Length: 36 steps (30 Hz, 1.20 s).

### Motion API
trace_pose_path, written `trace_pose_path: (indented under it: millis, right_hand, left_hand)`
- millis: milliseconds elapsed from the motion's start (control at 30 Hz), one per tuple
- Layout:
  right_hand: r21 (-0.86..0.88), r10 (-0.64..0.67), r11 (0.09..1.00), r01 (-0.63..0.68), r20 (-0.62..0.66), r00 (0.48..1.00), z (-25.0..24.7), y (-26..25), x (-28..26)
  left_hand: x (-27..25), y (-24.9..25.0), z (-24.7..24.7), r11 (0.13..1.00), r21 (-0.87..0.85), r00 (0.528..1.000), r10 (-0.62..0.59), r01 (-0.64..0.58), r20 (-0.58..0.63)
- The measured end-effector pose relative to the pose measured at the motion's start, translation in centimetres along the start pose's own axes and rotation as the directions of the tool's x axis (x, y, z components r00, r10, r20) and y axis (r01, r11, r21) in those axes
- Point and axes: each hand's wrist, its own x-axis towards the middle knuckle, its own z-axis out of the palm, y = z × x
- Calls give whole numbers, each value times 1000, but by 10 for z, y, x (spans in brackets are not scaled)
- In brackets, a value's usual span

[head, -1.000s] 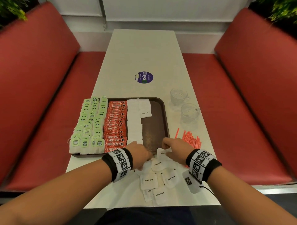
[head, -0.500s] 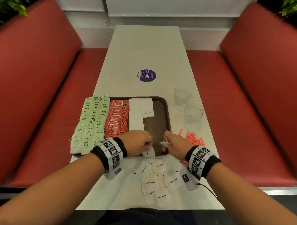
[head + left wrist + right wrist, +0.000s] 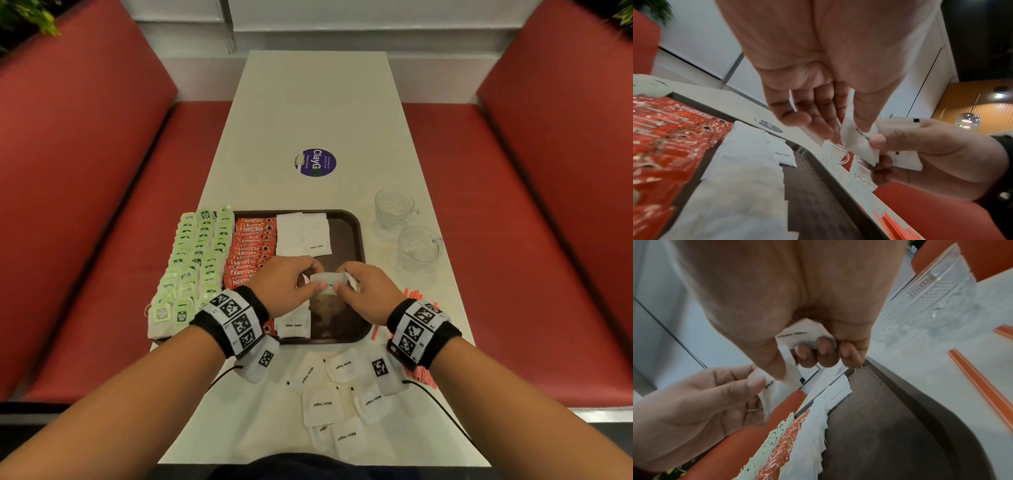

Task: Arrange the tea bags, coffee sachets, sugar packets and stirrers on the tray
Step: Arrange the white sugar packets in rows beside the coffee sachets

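- Above the brown tray, both hands pinch one white sugar packet between them.
- Left hand: thumb and curled fingers grip the packet's left edge.
- Right hand: thumb and forefinger pinch its right edge; the other fingers curl round at least one more sugar packet.
- On the tray, left to right: green tea bags in three columns, one column of red Nescafé sachets, then white sugar packets, too overlapped to count.
- About seven loose sugar packets lie on the table near the person.
- Orange stirrers lie right of the tray, uncountable.
- Two glass cups stand beyond them.
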Motion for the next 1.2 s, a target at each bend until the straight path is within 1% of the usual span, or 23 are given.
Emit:
trace_pose_path:
  millis: [67,133,167,233,300,333,433,500,567,633,767,833,900,967,1067,1133,1167,1200]
  right_hand:
    - [-21,9,1000,-9,7,1000,-1,1,2]
    - [12,34,999,-34,-18,999,-4,0,3]
    - [62,61,996,-59,-34,998,-7,-1,3]
    - [185,124,976,-115,-41,991,-12,-2,1]
    - [236,159,961,-145,-41,986,-15,-1,-2]
    - [231,171,960,-157,-41,984,-17,0,-3]
    - [191,175,968,-164,-40,984,-18,3,-3]
    - [166,175,972,-165,-42,984,-19,2,-4]
    - [175,184,969,-175,-39,982,-20,3,-4]
    - [175,191,968,-183,-33,981,-20,4,-5]
    - [100,159,983,-152,-63,985,-19,7,-7]
    - [116,154,983,-145,-71,986,-19,10,-6]
    - [132,164,979,-155,-67,984,-18,12,-5]
    - [124,178,978,-168,-70,982,-16,14,-3]
    - [160,201,969,-187,-81,976,-16,15,-1]
    - [192,228,959,-208,-86,970,-16,14,1]
    - [203,241,954,-220,-87,967,-17,13,2]
    - [209,247,952,-224,-89,965,-18,12,3]
  left_hand:
    - [10,1,1,999,-2,999,37,-37,3]
    - [25,0,2,999,36,999,40,-39,-7]
    - [33,-3,2,998,56,1000,12,-11,-24]
    - [52,-12,2,993,71,993,-93,99,-76]
    - [71,-24,2,973,101,974,-193,206,-119]
    - [79,-30,3,962,138,968,-221,236,-118]
    - [98,-41,10,929,254,962,-267,271,-51]
    - [106,-44,13,908,304,954,-301,290,-9]
    - [111,-46,15,894,336,948,-319,298,9]
    - [115,-48,14,889,358,951,-310,285,12]
    - [118,-45,15,884,420,975,-223,207,-10]
    - [117,-40,16,862,484,980,-195,150,43]
    - [117,-37,17,826,553,977,-192,107,97]
    - [118,-35,16,813,574,973,-199,98,116]
    - [118,-33,13,806,586,973,-191,79,131]
    - [116,-31,9,827,558,978,-167,68,128]
    - [113,-29,6,861,504,984,-139,67,108]
    - [110,-26,2,910,411,991,-102,58,85]
